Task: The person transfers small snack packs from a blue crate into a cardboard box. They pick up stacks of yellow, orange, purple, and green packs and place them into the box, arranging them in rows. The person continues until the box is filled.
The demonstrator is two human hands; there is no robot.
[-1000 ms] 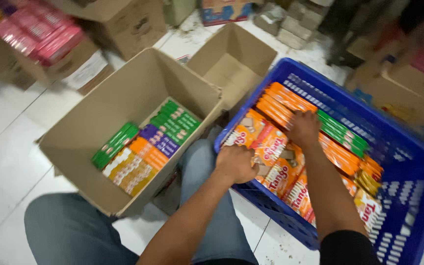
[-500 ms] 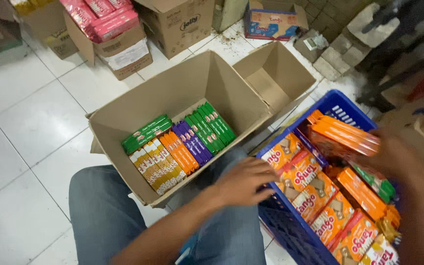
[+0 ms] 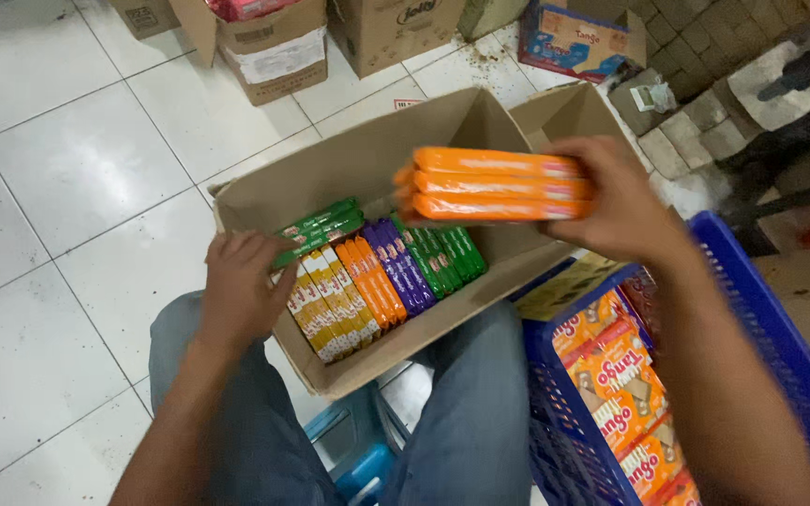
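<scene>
White floor tiles (image 3: 67, 178) surround the cardboard box (image 3: 349, 169). Above it, the right hand (image 3: 625, 201) clamps a stack of orange packets (image 3: 494, 185), fingers curled around its right end. The left hand (image 3: 236, 281), fingers bent, touches packets in the box.
</scene>
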